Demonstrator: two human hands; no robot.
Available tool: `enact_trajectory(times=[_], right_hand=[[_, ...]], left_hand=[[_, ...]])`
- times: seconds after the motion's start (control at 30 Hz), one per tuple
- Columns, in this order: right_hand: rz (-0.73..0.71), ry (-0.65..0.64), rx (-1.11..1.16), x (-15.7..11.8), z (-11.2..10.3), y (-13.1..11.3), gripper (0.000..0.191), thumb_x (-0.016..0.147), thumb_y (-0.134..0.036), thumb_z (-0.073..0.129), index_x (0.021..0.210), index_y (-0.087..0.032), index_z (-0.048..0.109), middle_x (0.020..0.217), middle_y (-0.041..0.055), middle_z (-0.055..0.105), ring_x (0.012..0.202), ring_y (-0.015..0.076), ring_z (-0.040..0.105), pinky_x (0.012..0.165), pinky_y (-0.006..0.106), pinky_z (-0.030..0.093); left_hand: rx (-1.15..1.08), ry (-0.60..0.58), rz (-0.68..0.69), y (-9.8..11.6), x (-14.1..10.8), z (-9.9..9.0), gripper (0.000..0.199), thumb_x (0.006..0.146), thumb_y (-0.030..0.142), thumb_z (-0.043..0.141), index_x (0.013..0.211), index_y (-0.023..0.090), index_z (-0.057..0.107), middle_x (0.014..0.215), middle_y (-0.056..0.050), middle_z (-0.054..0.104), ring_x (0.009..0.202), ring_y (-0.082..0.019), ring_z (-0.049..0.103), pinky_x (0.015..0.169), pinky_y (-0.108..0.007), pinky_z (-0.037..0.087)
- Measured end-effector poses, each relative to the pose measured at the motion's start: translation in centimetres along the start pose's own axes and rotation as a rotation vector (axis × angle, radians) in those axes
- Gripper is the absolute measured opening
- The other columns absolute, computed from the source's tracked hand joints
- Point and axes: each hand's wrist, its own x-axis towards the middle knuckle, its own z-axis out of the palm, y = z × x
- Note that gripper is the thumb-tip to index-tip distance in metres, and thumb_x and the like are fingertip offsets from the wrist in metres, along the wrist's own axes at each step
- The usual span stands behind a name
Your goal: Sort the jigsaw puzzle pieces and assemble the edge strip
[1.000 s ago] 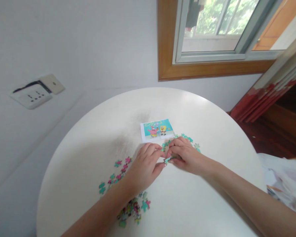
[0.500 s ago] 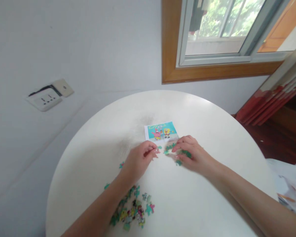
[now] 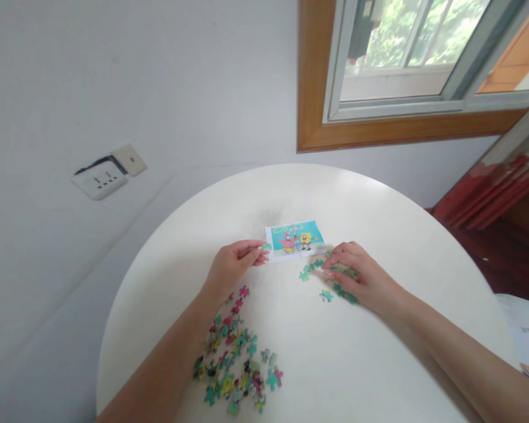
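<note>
Picture card: on the white round table (image 3: 357, 358), the cartoon picture card (image 3: 295, 238) is laid flat; all places below are given from it.
Left hand: at the card's left edge, a green jigsaw piece (image 3: 267, 247) is pinched in the fingertips of the left hand (image 3: 237, 261); whether the card is touched by it cannot be told.
Right hand: to the near right of the card, the right hand (image 3: 357, 271) is held low with bent fingers; whether anything is gripped cannot be told.
Step in hand: it seems that the pinched piece is being compared with the printed picture.
Next move: probably a matching edge must be found, and the piece must be turned to suit it.
Green row: just before the card's near right corner, the row of green pieces (image 3: 312, 267) is partly covered by the right hand, so fitting there may be hindered.
Loose piece: nearer than the card, one single piece (image 3: 326, 295) is left apart.
Mixed pile: to the card's near left, the pile of mixed pieces (image 3: 235, 358) is spread beside the left forearm.
</note>
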Motion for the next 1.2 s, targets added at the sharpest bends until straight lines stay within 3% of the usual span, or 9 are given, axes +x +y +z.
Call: enact_trajectory(times=[0.67,1.0,1.2], right_hand=[[-0.055,0.006,0.008,0.0,-0.3,0.3,0.018,0.09,-0.021,0.056,0.104,-0.022,0.067,0.095,0.0084,0.065,0.093,0.0228,0.059,0.082,0.039,0.049],[-0.048,-0.015,0.009,-0.2,-0.2,0.7,0.018,0.092,-0.024,0.055,0.106,-0.023,0.066,0.098,0.009,0.063,0.096,0.0239,0.058,0.084,0.04,0.049],[-0.051,-0.02,0.013,-0.1,-0.3,0.3,0.018,0.092,-0.024,0.054,0.105,-0.022,0.067,0.096,0.0095,0.064,0.092,0.0233,0.058,0.081,0.039,0.049]], left_hand=[[-0.019,0.025,-0.069,-0.7,0.1,0.5,0.034,0.068,0.039,0.081,0.088,0.013,0.07,0.073,-0.006,0.076,0.069,-0.021,0.073,0.07,-0.033,0.063],[-0.029,0.015,-0.208,0.2,4.7,0.3,0.023,0.071,0.027,0.081,0.078,0.013,0.064,0.075,-0.01,0.075,0.067,-0.019,0.073,0.066,-0.028,0.061],[-0.015,0.017,-0.241,-0.4,5.1,0.5,0.019,0.076,0.025,0.076,0.076,0.012,0.062,0.078,-0.01,0.075,0.062,-0.015,0.071,0.058,-0.023,0.058]])
